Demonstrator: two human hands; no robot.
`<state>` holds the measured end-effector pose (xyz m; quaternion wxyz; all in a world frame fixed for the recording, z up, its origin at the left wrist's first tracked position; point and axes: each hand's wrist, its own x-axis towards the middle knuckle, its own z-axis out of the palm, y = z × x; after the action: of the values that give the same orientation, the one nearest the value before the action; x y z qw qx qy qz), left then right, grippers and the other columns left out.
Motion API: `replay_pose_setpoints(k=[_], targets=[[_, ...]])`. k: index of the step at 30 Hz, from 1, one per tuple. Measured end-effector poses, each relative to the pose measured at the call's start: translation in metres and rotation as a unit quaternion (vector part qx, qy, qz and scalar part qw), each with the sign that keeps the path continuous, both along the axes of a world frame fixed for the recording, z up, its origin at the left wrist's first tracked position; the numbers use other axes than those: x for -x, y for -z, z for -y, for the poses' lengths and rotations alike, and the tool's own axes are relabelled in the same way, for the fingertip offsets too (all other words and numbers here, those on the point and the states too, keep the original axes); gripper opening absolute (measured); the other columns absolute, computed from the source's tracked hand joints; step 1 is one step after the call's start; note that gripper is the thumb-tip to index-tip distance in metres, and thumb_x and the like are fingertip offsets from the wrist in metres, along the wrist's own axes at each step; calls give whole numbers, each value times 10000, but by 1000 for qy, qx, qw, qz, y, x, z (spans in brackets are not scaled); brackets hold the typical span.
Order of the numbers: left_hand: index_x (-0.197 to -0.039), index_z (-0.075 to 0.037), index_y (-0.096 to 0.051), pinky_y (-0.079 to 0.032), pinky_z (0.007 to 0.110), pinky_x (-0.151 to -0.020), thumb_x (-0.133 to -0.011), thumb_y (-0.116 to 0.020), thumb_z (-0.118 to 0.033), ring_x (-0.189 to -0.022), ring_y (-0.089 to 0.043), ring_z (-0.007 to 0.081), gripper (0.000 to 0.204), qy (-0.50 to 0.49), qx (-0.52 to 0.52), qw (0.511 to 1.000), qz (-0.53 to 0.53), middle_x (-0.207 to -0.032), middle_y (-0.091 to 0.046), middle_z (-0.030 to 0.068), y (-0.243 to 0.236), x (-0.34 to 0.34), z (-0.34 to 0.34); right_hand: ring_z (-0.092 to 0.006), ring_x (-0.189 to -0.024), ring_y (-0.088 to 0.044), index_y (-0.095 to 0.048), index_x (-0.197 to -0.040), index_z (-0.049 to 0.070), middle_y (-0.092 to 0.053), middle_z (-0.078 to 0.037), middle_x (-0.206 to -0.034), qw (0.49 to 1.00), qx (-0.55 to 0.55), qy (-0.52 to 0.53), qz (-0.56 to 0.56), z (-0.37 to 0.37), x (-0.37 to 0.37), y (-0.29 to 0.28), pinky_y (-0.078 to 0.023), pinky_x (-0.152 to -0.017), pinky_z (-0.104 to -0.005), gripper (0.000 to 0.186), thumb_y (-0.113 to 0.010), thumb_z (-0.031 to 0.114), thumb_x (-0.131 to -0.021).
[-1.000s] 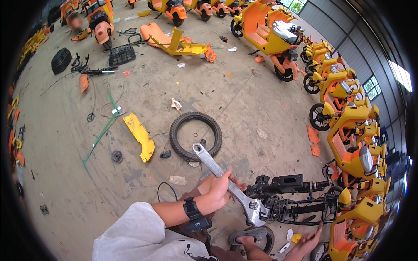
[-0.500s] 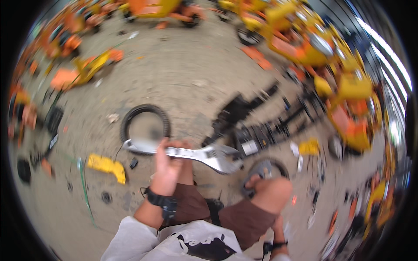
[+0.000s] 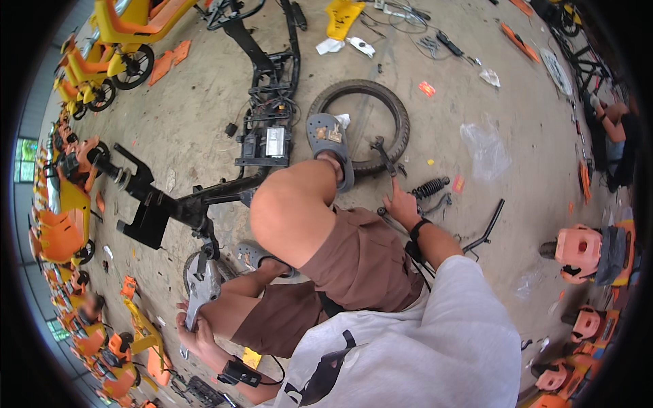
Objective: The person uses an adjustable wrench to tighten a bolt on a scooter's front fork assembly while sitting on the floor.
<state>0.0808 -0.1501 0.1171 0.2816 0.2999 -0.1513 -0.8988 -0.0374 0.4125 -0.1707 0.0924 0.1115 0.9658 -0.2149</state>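
Observation:
A large silver adjustable wrench point(image 3: 202, 284) is gripped near its handle by my left hand point(image 3: 196, 334), its jaw end beside my bent left knee. My right hand point(image 3: 403, 206) reaches down to the floor with its fingers closed round the handle of a smaller dark wrench point(image 3: 386, 158). That tool's head lies over the rim of a black tyre point(image 3: 403, 112). A black shock absorber point(image 3: 430, 188) lies right beside my right hand. In a grey clog point(image 3: 329, 139), my right foot rests against the tyre's left side.
A bare black scooter frame point(image 3: 272, 88) stretches across the floor ahead and left. Clear plastic point(image 3: 484, 146) and a bent black bar point(image 3: 487, 230) lie to the right. Yellow scooters point(image 3: 64, 228) line the left. Another person's arm point(image 3: 610, 112) shows at the far right.
My view has swung to the right. My left hand still holds the silver wrench, now at the lower left. My right hand has gone out to the dark wrench on the floor.

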Motion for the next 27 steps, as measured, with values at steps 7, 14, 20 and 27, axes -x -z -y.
replay_pose_setpoints(k=[7,14,20,27], targets=[[-739,65,-501,-418,498,-1041,-846,-449,55,-1114,-538,373,119,39,10,999,-5,-1063,-592,251,-8,9,1,-382,-677,-651,-491,-1260,26,-667,-198,-745,950,134,246,-141,-7,20,105,-508,-656,-427,620,-637,419,-804],[-744,82,-513,-405,491,-1054,-859,-468,43,-1091,-550,358,130,65,-3,998,27,-1069,-595,237,-1,0,20,-126,-387,-299,-394,-689,112,-328,20,-501,612,574,534,98,47,105,53,-221,-376,-283,394,-647,361,-863],[-734,68,-520,-418,497,-1042,-854,-487,29,-1067,-570,336,131,53,35,998,30,-1030,-609,222,8,-5,17,-131,-368,-272,-387,-607,124,-287,21,-467,531,740,380,160,35,99,-1,-220,-386,-304,323,-541,151,-889],[-739,-94,-476,-498,335,-835,-917,-526,-122,-727,-582,121,187,-79,20,989,120,-665,-558,5,-11,25,-42,-58,-404,-298,-643,-1001,40,-325,70,-515,682,645,338,66,-16,46,-169,-214,-382,-240,202,-528,193,-935]])
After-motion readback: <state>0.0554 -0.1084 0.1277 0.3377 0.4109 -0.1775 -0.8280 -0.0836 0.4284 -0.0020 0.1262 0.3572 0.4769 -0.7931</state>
